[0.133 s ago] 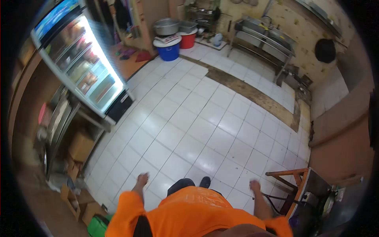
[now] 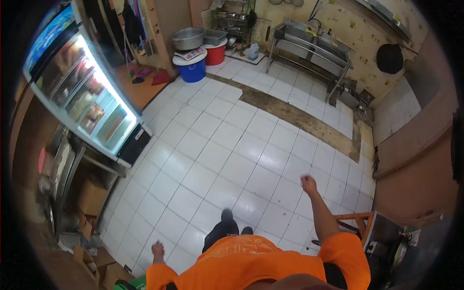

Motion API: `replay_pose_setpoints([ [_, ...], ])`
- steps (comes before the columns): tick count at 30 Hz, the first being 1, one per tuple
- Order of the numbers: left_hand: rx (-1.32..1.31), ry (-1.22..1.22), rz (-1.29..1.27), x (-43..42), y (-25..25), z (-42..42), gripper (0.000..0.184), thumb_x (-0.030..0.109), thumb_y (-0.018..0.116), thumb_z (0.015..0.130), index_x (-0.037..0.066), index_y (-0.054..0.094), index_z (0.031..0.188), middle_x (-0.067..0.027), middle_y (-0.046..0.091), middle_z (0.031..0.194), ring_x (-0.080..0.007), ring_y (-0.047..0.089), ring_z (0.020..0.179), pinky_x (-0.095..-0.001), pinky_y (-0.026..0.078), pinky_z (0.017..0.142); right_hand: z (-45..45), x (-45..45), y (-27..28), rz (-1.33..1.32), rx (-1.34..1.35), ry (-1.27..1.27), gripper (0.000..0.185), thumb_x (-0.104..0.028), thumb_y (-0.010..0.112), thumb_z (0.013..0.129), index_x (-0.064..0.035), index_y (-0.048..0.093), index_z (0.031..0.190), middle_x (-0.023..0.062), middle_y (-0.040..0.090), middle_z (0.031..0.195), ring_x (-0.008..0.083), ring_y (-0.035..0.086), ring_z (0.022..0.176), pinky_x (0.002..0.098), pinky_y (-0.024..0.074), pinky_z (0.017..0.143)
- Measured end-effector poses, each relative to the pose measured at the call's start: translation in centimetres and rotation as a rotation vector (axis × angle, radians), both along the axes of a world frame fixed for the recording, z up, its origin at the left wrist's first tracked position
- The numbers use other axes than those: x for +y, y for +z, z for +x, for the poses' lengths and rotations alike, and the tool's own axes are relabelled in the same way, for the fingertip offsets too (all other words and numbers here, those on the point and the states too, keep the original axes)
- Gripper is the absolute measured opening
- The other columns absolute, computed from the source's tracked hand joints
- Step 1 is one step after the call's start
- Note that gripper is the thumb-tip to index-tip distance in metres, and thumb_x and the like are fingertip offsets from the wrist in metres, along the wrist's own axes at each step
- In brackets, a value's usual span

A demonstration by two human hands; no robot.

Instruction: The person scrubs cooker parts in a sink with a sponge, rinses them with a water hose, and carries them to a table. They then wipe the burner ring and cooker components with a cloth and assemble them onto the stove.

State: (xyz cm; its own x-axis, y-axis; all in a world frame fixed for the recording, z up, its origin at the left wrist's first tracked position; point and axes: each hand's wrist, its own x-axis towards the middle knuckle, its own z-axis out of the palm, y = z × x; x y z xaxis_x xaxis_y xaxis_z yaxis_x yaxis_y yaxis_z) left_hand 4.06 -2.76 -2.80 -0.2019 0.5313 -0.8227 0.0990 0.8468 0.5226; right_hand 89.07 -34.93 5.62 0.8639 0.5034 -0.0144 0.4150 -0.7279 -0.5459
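Note:
My left hand (image 2: 158,250) hangs low at my left side over the tiled floor, its fingers loosely apart and nothing seen in them. My right hand (image 2: 308,184) is stretched forward above the white tiles, fingers curled in, with no object visible in it. Neither hand touches anything. Nearest to the right arm is a wooden-framed stand (image 2: 365,221) with a dark top. Some cardboard boxes (image 2: 92,263) lie on the floor to the left of my left hand.
A lit glass-door fridge (image 2: 92,96) stands at the left, beside a metal shelf. Ahead are a blue tub (image 2: 192,71), a red tub (image 2: 215,54) and a steel sink (image 2: 309,46). White floor tiles (image 2: 217,150) stretch between, crossed by a brown strip (image 2: 295,115).
My right arm has swung forward and my left arm back toward my body. One foot has come forward. The room's fixtures have shifted somewhat leftward in view.

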Motion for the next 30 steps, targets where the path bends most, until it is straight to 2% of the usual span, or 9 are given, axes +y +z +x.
replay_pose_setpoints([
  [5, 0.494, -0.396, -0.32, 1.1, -0.8, 8.9, 0.061, 0.051, 0.028, 0.1, 0.005, 0.065, 0.083, -0.0106, 0.067, 0.073, -0.0216, 0.064, 0.082, -0.0426, 0.05, 0.072, 2.2, 28.0, 10.7, 0.697, 0.553, -0.037, 0.012, -0.015, 0.053, 0.093, -0.0065, 0.061, 0.099, 0.0034, 0.062, 0.086, 0.0137, 0.061, 0.076, 0.0271, 0.049, 0.061],
  [12, 0.484, -1.56, 0.125, 17.4, -5.1, 40.6, 0.066, 0.053, 0.026, 0.098, 0.002, 0.066, 0.089, -0.0159, 0.069, 0.079, -0.0319, 0.066, 0.078, -0.0438, 0.051, 0.074, 2.0, 20.3, -3.3, -0.42, 0.199, 0.683, 0.031, -0.035, 0.053, 0.088, -0.0076, 0.067, 0.089, 0.0205, 0.067, 0.091, 0.0385, 0.063, 0.083, 0.0492, 0.0504, 0.076],
  [15, 0.185, -1.255, 0.161, 29.3, -3.2, 55.8, 0.059, 0.05, 0.034, 0.098, 0.002, 0.065, 0.084, -0.014, 0.065, 0.068, -0.0276, 0.063, 0.058, -0.0395, 0.052, 0.061, 7.1, 5.0, -18.5, -1.01, 0.332, 0.713, 0.023, -0.024, 0.059, 0.082, -0.005, 0.069, 0.092, 0.0116, 0.071, 0.091, 0.0309, 0.068, 0.084, 0.0436, 0.0536, 0.072],
  [17, 0.011, -1.306, 0.407, 38.7, -4.5, 66.0, 0.05, 0.046, 0.041, 0.097, 0.006, 0.065, 0.08, -0.0087, 0.06, 0.062, -0.0191, 0.057, 0.05, -0.0366, 0.049, 0.055, 8.9, 1.1, -7.7, -0.148, 1.013, -0.733, 0.014, -0.015, 0.056, 0.086, -0.0025, 0.06, 0.08, 0.014, 0.063, 0.082, 0.0306, 0.064, 0.072, 0.043, 0.049, 0.053],
  [18, 0.114, -1.428, 0.375, 44.1, -6.5, 70.8, 0.035, 0.032, 0.047, 0.097, 0.004, 0.06, 0.115, -0.0076, 0.068, 0.094, -0.0183, 0.064, 0.067, -0.0341, 0.054, 0.052, 11.5, 1.2, -6.3, -0.324, 1.012, -0.598, 0.013, -0.013, 0.058, 0.085, -0.003, 0.065, 0.084, 0.0136, 0.066, 0.083, 0.027, 0.066, 0.072, 0.0396, 0.052, 0.053],
  [19, 0.02, -1.247, 0.645, 47.3, -7.2, 75.5, 0.045, 0.039, 0.042, 0.097, 0.004, 0.064, 0.08, -0.0085, 0.062, 0.065, -0.0183, 0.059, 0.057, -0.0361, 0.049, 0.059, 14.0, -0.1, -6.3, -0.501, 1.006, -0.458, 0.014, -0.012, 0.06, 0.083, -0.0035, 0.07, 0.089, 0.0132, 0.07, 0.084, 0.0233, 0.069, 0.072, 0.0363, 0.0551, 0.052],
  [22, 0.073, -1.073, 0.607, 51.9, -0.3, 88.5, 0.032, 0.027, 0.045, 0.096, 0.004, 0.064, 0.108, -0.0094, 0.067, 0.088, -0.0159, 0.061, 0.064, -0.0303, 0.049, 0.057, 23.0, -1.6, -9.2, -0.808, 0.515, 0.406, 0.02, -0.017, 0.06, 0.085, -0.0013, 0.068, 0.094, 0.0136, 0.07, 0.084, 0.0256, 0.068, 0.069, 0.0359, 0.0559, 0.054],
  [26, -0.168, -1.009, 0.472, 50.2, 2.1, 100.3, 0.036, 0.029, 0.044, 0.096, 0.003, 0.064, 0.109, -0.0113, 0.068, 0.091, -0.019, 0.063, 0.065, -0.0329, 0.052, 0.058, 37.0, 12.3, -11.5, -0.676, 0.716, -0.024, 0.025, -0.021, 0.055, 0.086, -0.0031, 0.068, 0.098, 0.0173, 0.069, 0.09, 0.0315, 0.067, 0.087, 0.0437, 0.0547, 0.078],
  [30, -0.011, -1.212, 0.091, 46.4, 1.2, 105.6, 0.049, 0.048, 0.043, 0.096, 0.005, 0.064, 0.104, -0.0088, 0.068, 0.09, -0.0187, 0.063, 0.065, -0.0344, 0.051, 0.054, 54.9, 32.3, -11.3, -0.603, 0.204, 0.576, 0.032, -0.031, 0.048, 0.09, -0.0067, 0.067, 0.094, 0.0217, 0.066, 0.093, 0.0388, 0.063, 0.093, 0.0497, 0.0498, 0.082],
])
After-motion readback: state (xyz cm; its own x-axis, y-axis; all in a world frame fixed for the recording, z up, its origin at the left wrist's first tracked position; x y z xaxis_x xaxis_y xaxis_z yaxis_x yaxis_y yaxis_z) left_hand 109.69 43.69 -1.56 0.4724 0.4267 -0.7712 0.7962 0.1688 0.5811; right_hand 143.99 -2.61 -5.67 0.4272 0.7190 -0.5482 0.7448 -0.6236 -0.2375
